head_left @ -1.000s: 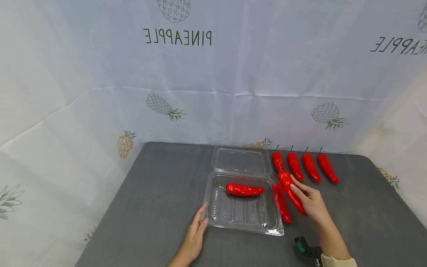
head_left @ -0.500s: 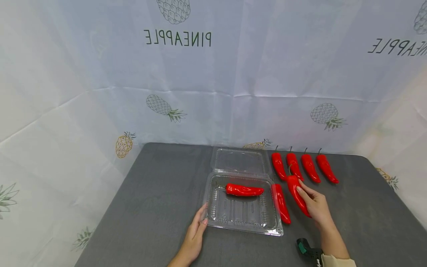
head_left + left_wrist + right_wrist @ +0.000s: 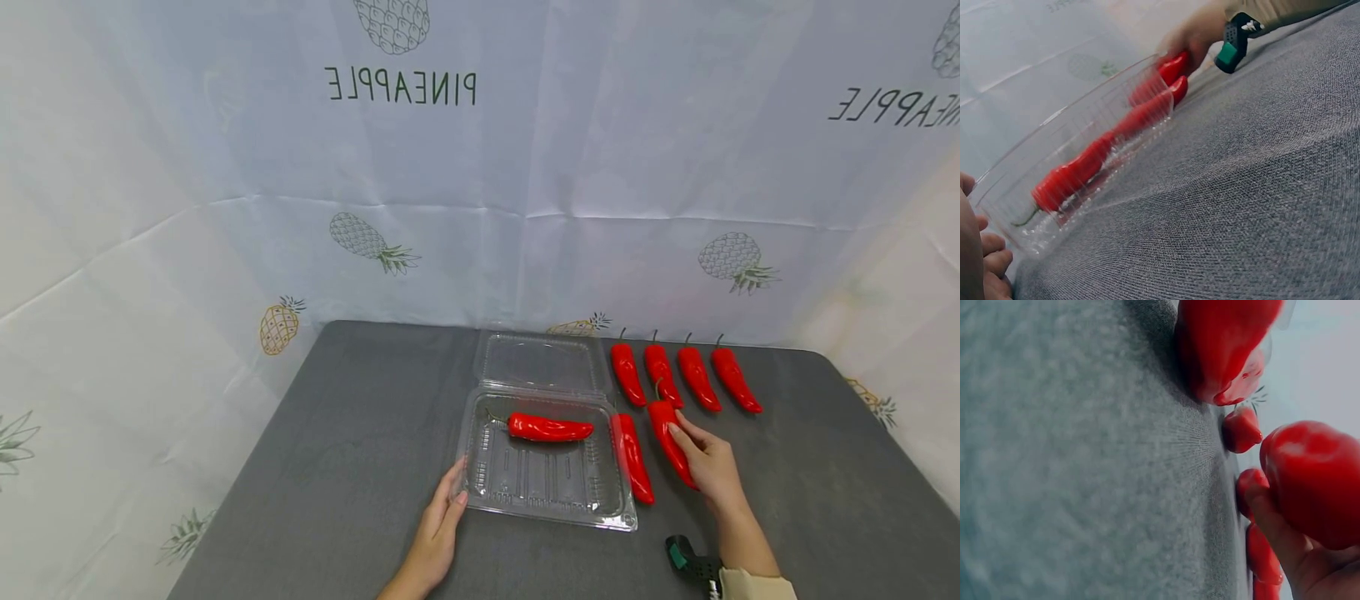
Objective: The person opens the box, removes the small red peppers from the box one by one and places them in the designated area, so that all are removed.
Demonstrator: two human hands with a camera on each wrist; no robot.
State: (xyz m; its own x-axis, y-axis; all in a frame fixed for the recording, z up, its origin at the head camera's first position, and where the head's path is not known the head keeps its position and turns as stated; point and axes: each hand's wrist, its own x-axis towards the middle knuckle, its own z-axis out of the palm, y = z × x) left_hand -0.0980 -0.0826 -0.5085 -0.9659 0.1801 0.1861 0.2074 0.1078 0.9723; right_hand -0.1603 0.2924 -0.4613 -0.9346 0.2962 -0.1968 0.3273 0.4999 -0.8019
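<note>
A clear plastic clamshell box (image 3: 547, 518) lies open on the grey table, with its lid (image 3: 542, 363) folded back. One red pepper (image 3: 551, 427) lies crosswise inside. My left hand (image 3: 432, 537) holds the box's front left corner; in the left wrist view its fingertips (image 3: 999, 261) are curled beside the clear wall. To the right of the box, my right hand (image 3: 708, 467) grips another red pepper (image 3: 670, 437) between thumb and fingers, stem pointing away. The right wrist view shows this held pepper (image 3: 1316, 481) large. A further pepper (image 3: 634, 458) lies along the box's right side.
Several red peppers (image 3: 697, 379) lie in a row at the back right of the table (image 3: 360, 417). A white curtain (image 3: 450, 167) with pineapple prints hangs behind. A black and green device (image 3: 686, 557) sits by the right wrist.
My right hand has shifted the gripped pepper right and slightly toward me, away from the box and the row's leftmost pepper. The left hand and box have stayed in place.
</note>
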